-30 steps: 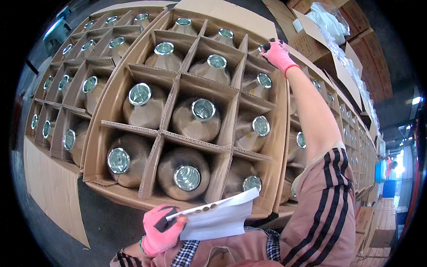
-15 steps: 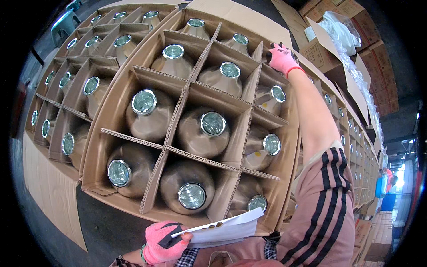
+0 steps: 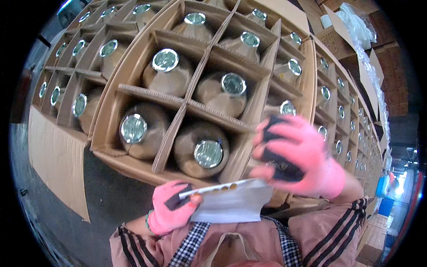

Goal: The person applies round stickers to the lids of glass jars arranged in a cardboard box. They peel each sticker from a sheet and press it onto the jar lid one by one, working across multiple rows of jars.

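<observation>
R hand (image 3: 296, 155), pink glove w/ dark patches, sits right of centre, blurred, fingers spread and curled loosely, clamped on nothing that shows. It hangs just above the right end of the white sheet (image 3: 231, 202) but whether it touches the sheet I can't tell, too much blur. L hand (image 3: 173, 209), same pink glove, is low centre-left, thumb and fingers pinched on the sheet's left end. So the hands are apart, one at each end of the sheet, L gripping, R free over it.

Sheet lies w/ long axis roughly left-right across the lower middle of the frame, near edge toward the person's chest, a row of small round orange-brown dots (image 3: 222, 189) along its upper edge. R hand is the nearer one to those dots; they lie just down-left of its fingertips.

R forearm comes in from lower right in a pinkish striped sleeve (image 3: 338, 231), wrist bent so the palm faces down-left. L wrist enters from lower left.

Behind both hands, filling upper and middle frame: open cardboard box (image 3: 111, 149) w/ divider cells, each holding a brown-wrapped bottle, silver cap up; nearest bottle (image 3: 202, 151) is just above the sheet. More such boxes run to upper left and along the right edge.
</observation>
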`<state>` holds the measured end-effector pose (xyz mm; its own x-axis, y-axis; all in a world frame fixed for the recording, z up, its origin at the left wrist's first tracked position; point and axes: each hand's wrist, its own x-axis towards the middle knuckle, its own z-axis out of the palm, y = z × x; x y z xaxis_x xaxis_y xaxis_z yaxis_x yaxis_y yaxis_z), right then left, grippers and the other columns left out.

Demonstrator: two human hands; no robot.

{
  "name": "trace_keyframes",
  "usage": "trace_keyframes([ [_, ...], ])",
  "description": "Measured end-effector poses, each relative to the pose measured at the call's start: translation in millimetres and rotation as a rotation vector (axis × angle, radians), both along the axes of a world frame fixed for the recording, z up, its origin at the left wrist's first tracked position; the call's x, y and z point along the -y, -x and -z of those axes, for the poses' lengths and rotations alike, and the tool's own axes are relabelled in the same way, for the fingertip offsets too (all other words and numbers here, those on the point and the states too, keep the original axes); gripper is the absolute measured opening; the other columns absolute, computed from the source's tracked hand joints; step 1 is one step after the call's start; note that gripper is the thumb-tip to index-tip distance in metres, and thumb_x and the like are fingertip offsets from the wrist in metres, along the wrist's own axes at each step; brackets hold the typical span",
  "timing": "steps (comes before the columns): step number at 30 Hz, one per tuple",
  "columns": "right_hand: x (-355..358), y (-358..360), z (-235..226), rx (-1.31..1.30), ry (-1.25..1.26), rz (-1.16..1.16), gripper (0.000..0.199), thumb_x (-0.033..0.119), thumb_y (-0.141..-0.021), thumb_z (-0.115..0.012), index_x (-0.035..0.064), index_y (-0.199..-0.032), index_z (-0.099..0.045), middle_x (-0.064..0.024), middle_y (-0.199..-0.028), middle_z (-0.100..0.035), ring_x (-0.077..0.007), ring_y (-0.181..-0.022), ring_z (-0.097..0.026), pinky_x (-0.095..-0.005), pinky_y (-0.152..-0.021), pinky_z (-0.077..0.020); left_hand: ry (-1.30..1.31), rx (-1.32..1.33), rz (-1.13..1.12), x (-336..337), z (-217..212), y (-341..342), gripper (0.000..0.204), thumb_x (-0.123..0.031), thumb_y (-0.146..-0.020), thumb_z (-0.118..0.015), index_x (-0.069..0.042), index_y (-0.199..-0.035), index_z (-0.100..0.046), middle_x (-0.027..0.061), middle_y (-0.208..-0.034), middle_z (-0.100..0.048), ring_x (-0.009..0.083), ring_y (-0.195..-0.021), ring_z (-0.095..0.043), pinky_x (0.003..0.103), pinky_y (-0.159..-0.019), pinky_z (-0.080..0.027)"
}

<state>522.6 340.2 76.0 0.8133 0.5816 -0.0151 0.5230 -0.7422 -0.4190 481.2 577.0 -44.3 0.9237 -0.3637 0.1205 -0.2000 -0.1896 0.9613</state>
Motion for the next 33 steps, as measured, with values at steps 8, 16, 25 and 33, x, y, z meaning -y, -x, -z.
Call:
trace_keyframes([
  [8, -32, 40, 26, -0.039, -0.082, 0.058, 0.017, 0.017, -0.063, -0.061, 0.0066, -0.067, -0.050, -0.0083, -0.067, -0.049, -0.0260, -0.067, -0.049, -0.0362, -0.058, -0.0369, 0.248, -0.247, 0.030, -1, -11, 7, 0.016, -0.012, -0.067, -0.061, 0.001, -0.076, -0.059, 0.0108, -0.065, -0.053, 0.0212, -0.061, -0.050, 0.029, -0.058, -0.040],
  [16, -42, 52, 16, -0.047, -0.057, 0.102, 0.016, 0.016, -0.065, -0.062, 0.0053, -0.067, -0.050, -0.0077, -0.064, -0.050, -0.0261, -0.064, -0.049, -0.0349, -0.057, -0.0364, 0.301, -0.298, -0.052, -11, -16, 20, 0.019, -0.012, -0.066, -0.065, 0.003, -0.075, -0.057, 0.0107, -0.073, -0.055, 0.0175, -0.068, -0.052, 0.027, -0.064, -0.041],
  [25, -47, 54, 17, 0.252, -0.128, -0.033, 0.023, 0.012, -0.060, -0.061, 0.0073, -0.081, -0.054, -0.0049, -0.074, -0.051, -0.0237, -0.072, -0.049, -0.0342, -0.061, -0.0377, 0.508, -0.464, -0.107, -19, -14, 24, 0.012, -0.004, -0.072, -0.060, 0.003, -0.082, -0.056, 0.0032, -0.076, -0.053, 0.0075, -0.067, -0.048, 0.019, -0.061, -0.039],
  [33, -42, 48, 24, 0.298, -0.067, -0.146, 0.025, 0.011, -0.052, -0.062, 0.0072, -0.076, -0.055, -0.0038, -0.082, -0.054, -0.0238, -0.078, -0.050, -0.0342, -0.064, -0.0388, 0.505, -0.492, -0.105, -16, -7, 14, 0.012, -0.005, -0.072, -0.061, 0.002, -0.081, -0.056, 0.0022, -0.075, -0.053, 0.0069, -0.067, -0.047, 0.019, -0.060, -0.038],
])
